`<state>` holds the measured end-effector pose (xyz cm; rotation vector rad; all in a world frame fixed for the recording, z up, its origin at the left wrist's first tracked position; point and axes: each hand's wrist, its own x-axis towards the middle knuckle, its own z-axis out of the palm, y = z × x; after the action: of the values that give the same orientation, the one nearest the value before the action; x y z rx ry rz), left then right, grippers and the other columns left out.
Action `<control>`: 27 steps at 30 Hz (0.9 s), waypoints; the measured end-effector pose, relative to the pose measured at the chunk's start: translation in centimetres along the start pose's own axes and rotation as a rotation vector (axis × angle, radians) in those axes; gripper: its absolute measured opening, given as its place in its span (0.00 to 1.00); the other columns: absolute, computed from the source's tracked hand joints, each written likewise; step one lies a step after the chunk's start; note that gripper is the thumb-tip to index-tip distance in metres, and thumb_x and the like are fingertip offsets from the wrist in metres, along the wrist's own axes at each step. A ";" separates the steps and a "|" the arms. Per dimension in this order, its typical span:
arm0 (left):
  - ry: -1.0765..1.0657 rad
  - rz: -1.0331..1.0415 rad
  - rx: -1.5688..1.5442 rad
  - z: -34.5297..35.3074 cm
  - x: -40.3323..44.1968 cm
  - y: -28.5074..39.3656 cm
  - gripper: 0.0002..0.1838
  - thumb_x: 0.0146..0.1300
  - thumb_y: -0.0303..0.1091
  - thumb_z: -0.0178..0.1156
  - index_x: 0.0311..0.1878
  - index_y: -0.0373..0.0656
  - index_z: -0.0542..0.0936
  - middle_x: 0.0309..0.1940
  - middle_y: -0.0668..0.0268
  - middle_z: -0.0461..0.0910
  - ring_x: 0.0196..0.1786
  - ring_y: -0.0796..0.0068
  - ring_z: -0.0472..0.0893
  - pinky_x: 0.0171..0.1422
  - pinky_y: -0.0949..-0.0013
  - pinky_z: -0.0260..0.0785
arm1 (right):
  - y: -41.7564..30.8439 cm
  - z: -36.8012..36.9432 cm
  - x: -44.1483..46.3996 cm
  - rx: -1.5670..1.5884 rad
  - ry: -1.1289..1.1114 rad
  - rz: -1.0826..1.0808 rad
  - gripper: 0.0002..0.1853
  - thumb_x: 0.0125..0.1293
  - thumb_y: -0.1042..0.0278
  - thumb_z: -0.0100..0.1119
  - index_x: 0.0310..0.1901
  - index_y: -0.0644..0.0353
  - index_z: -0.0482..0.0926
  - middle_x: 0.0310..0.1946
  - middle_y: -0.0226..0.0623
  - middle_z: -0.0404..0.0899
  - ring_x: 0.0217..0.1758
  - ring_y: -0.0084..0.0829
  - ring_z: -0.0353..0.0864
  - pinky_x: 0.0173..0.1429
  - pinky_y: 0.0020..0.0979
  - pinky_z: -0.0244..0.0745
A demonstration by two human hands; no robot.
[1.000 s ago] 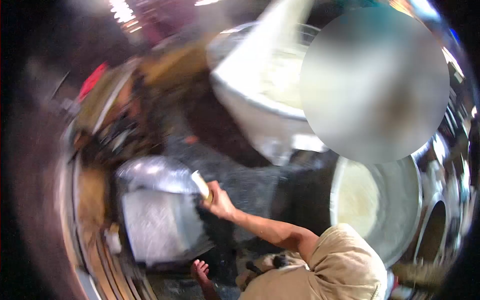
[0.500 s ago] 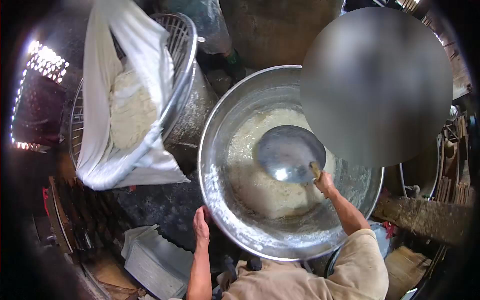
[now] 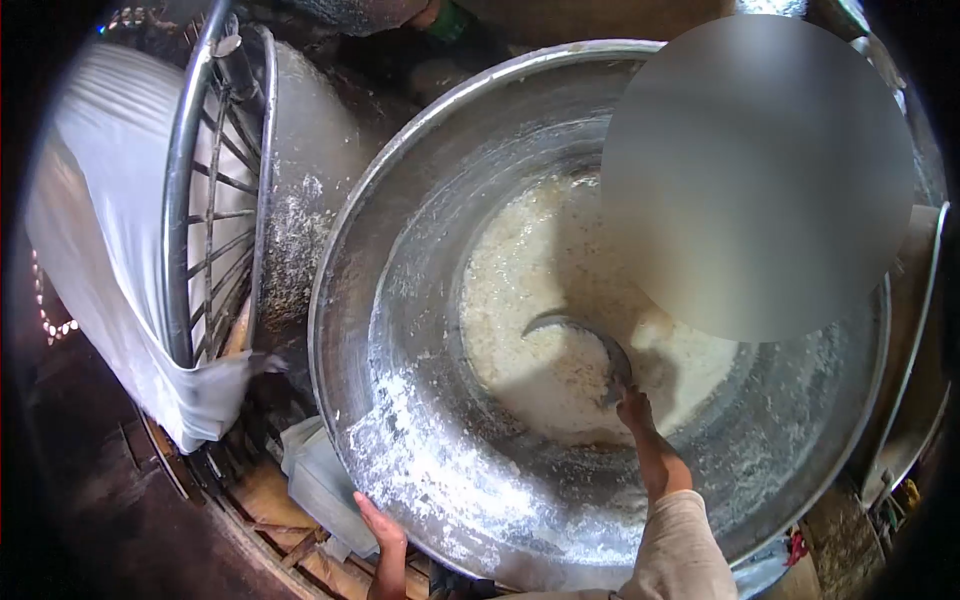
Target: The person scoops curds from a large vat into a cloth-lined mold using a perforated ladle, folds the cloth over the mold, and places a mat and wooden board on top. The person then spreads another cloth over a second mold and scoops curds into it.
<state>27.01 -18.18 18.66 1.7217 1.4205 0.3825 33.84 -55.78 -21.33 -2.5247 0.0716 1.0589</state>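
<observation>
My right grip [image 3: 634, 406] is curling closed around handle end of metal scoop [image 3: 614, 354]. Scoop is lying just beyond my fingers, toward middle of big basin [image 3: 408, 290], partly sinking in pale, lumpy liquid [image 3: 510, 280]. My left grip [image 3: 385, 530] is holding nothing, fingers extending together, by basin's outer edge; touching or not, I am not able to tell. White cloth [image 3: 115, 190] is hanging over barred metal frame [image 3: 178, 220], left of basin.

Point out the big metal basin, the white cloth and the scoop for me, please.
Metal basin [image 3: 415, 285]: head view, on its inner wall.
White cloth [image 3: 125, 210]: head view, on the middle of its draped part.
Scoop [image 3: 616, 358]: head view, on its curved metal edge.
</observation>
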 end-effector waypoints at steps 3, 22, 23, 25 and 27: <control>0.022 -0.009 -0.041 -0.6 -0.7 -0.2 0.33 0.67 0.53 0.33 0.56 0.28 0.63 0.54 0.56 0.66 0.54 0.65 0.66 0.61 0.66 0.54 | 1.8 2.9 0.8 0.024 -0.145 -0.109 0.23 0.51 0.69 0.55 0.49 0.71 0.69 0.25 0.51 0.77 0.25 0.44 0.78 0.32 0.39 0.77; -0.211 0.359 0.124 12.5 2.3 -9.0 0.24 0.68 0.45 0.33 0.50 0.33 0.68 0.47 0.47 0.70 0.47 0.52 0.71 0.53 0.61 0.61 | -4.8 -26.2 -8.4 -0.558 -0.498 -0.508 0.05 0.53 0.67 0.57 0.30 0.56 0.75 0.16 0.34 0.72 0.16 0.26 0.73 0.17 0.29 0.67; -0.202 0.606 0.026 11.7 2.6 -7.2 0.22 0.68 0.43 0.35 0.53 0.36 0.68 0.49 0.51 0.70 0.48 0.58 0.71 0.53 0.63 0.62 | -4.7 -28.8 -8.7 -0.189 -0.636 -0.151 0.12 0.53 0.66 0.55 0.41 0.54 0.73 0.16 0.33 0.72 0.16 0.23 0.71 0.17 0.28 0.67; -0.353 0.168 -0.415 8.5 2.6 -6.6 0.19 0.65 0.42 0.43 0.53 0.41 0.71 0.45 0.61 0.74 0.44 0.72 0.74 0.47 0.70 0.64 | -7.4 -34.0 -9.9 0.157 -0.700 0.208 0.21 0.53 0.66 0.54 0.52 0.51 0.70 0.17 0.31 0.71 0.16 0.21 0.70 0.18 0.28 0.66; -0.354 0.022 -0.500 4.4 3.0 -8.8 0.18 0.63 0.41 0.46 0.51 0.43 0.72 0.42 0.65 0.76 0.40 0.77 0.75 0.44 0.74 0.65 | -11.2 -38.9 -13.3 -0.072 -0.607 0.151 0.28 0.57 0.66 0.51 0.61 0.51 0.61 0.19 0.30 0.71 0.15 0.20 0.68 0.17 0.25 0.65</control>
<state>25.30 -17.32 8.58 1.3166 0.9518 0.3831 52.81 -61.73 16.38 -2.1728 0.0533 1.8678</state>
